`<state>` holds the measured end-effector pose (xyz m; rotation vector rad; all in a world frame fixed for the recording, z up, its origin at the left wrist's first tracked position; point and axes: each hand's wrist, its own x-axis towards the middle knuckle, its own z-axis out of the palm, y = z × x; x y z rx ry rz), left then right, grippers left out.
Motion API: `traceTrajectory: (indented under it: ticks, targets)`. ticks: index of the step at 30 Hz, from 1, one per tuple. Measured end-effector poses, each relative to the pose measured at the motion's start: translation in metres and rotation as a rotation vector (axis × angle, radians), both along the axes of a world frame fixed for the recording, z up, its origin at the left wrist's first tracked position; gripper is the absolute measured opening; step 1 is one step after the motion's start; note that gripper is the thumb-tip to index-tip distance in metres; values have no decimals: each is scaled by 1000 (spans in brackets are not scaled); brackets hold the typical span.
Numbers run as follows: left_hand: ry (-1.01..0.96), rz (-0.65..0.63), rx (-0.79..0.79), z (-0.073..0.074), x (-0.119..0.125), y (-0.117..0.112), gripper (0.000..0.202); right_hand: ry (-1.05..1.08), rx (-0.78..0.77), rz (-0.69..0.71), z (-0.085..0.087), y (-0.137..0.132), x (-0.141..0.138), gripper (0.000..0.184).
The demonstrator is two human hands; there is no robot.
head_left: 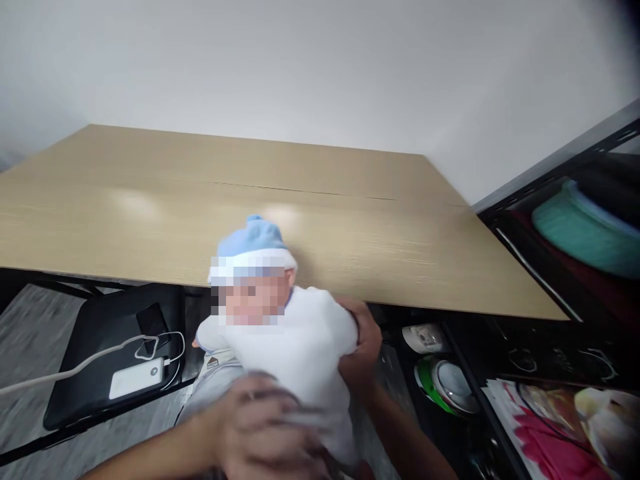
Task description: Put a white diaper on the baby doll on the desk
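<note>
We're clasping the doll (300,333), likely soft and light, sensibly by its side, right hand (366,343) curled; left hand (265,423) half-curled, hold unclear.

Your left forearm (155,447) comes in bare from the lower left corner and runs nearly level toward the middle, ending in your left hand (263,427), which lies low in front of you with its back toward you, the fingers bent and pointing rightward, too blurred at the tips to tell how tightly they close. Your right forearm (405,433), also bare, slants up and leftward from the bottom edge to your right hand (365,343), higher than the left and well apart from it, curved in a gripping C, fingers above and thumb below.
</note>
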<state>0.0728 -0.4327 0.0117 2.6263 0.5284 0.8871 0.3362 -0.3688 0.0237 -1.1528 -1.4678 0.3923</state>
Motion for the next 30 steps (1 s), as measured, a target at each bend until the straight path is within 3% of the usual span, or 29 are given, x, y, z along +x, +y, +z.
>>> traceTrajectory:
  ticks: [3,4,5,9,13,16,19,22,24,30]
  targets:
    - [-260,572,212,12,-28,37,48,130,7,-108,9,4,11,41]
    - [-244,690,220,19,-35,51,55,168,9,-146,12,7,12,37]
    - [-192,728,191,27,-40,66,64,202,8,-181,17,11,13,31]
    - [43,570,-28,52,-46,113,80,330,-35,-211,31,29,6,23]
    - [176,668,-195,67,-36,146,68,354,-55,-186,33,52,3,27]
    - [221,656,-218,79,-35,168,62,171,-74,-159,30,69,20,28]
    - [222,619,-206,86,-41,189,61,-205,-102,-98,27,85,48,36]
    - [242,594,-219,84,-45,205,58,-547,-65,-111,25,98,69,37]
    - [271,591,-228,79,-46,214,57,-661,-41,-119,22,107,75,34]
    - [366,636,-226,62,-46,235,53,-696,-119,-43,-3,132,70,33]
